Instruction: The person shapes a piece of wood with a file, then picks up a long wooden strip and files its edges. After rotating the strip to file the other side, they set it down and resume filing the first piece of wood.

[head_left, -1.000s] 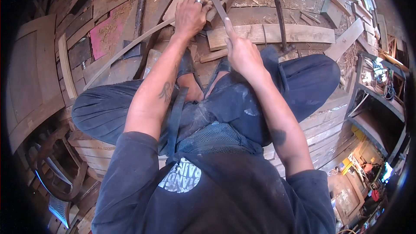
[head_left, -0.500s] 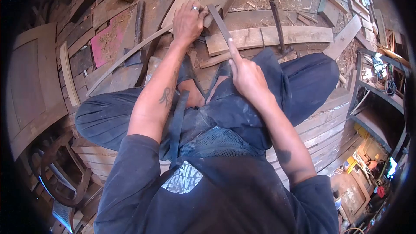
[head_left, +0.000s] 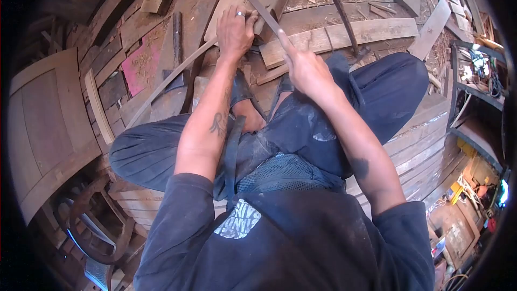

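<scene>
My left hand (head_left: pixel 235 31), with a ring on one finger, is closed around the upper end of a long thin wooden strip (head_left: pixel 172 80). It presses that end against a wooden block (head_left: pixel 265 26), and the fingers cover the strip's tip. Held in my right hand (head_left: pixel 313 73) is a flat grey file (head_left: pixel 264 13), its index finger stretched along the tool. The file slants up and left, its far end just right of my left hand. Whether it touches the strip is hidden.
A curved board (head_left: pixel 371 31) lies ahead on the right, with a hammer (head_left: pixel 343 16) across it. An axe-like tool (head_left: pixel 176 40) lies left of centre. Wood scraps and shavings cover the floor. A panelled wooden door (head_left: pixel 51 124) stands at far left; a metal shelf (head_left: pixel 476 99) is on the right.
My right hand has pushed the file forward and slightly left. My left hand keeps its grip on the strip. The whole view has shifted a little.
</scene>
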Available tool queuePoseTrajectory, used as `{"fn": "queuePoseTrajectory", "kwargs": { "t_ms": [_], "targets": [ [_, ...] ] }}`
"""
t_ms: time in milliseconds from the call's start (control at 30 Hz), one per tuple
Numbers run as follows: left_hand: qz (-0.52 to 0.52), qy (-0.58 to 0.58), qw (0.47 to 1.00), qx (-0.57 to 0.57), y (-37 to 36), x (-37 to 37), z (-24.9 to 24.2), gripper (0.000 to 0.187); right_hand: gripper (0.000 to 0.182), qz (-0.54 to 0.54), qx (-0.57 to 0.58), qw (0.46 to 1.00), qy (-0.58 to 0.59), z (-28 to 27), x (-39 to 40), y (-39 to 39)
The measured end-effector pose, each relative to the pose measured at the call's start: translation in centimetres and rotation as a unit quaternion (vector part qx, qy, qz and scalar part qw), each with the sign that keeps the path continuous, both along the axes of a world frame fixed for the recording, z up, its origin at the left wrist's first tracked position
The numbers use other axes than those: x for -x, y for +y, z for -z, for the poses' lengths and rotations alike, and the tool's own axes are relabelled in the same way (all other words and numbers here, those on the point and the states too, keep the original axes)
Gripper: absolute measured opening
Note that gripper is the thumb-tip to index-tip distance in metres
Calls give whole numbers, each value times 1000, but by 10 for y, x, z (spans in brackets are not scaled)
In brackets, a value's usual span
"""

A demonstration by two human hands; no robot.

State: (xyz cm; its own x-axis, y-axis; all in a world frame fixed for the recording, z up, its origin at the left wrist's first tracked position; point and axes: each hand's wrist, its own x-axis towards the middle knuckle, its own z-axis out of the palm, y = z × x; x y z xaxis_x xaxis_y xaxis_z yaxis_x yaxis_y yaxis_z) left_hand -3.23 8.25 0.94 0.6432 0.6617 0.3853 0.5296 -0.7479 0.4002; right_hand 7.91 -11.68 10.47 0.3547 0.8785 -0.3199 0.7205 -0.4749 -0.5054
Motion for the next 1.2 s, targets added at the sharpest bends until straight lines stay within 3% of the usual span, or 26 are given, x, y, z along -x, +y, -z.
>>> {"fn": "queuePoseTrajectory", "kwargs": {
  "t_ms": [133,267,400,567,767,867,1067,1200],
  "targets": [
    [-12,8,1000,11,0,-3,3,23,62,-2,-3,1000,-4,-2,6,-41],
    [2,8,1000,27,0,-3,-2,23,67,11,3,1000,23,10,1,7],
    [-4,25,1000,-18,1,-2,2,23,69,5,45,999,15,-13,7,-21],
    [0,27,1000,5,2,-3,8,22,67,21,15,999,19,9,5,4],
    [16,12,999,37,4,-1,-2,23,65,33,-1,999,-13,-5,25,-37],
    [11,19,999,27,-1,-1,-6,23,66,30,-17,999,27,4,13,-5],
    [9,10,999,34,-1,-1,-7,22,64,20,15,1000,11,-3,17,-33],
    [10,16,999,37,-7,0,-3,20,65,21,-22,999,12,8,10,3]
  ]
}}
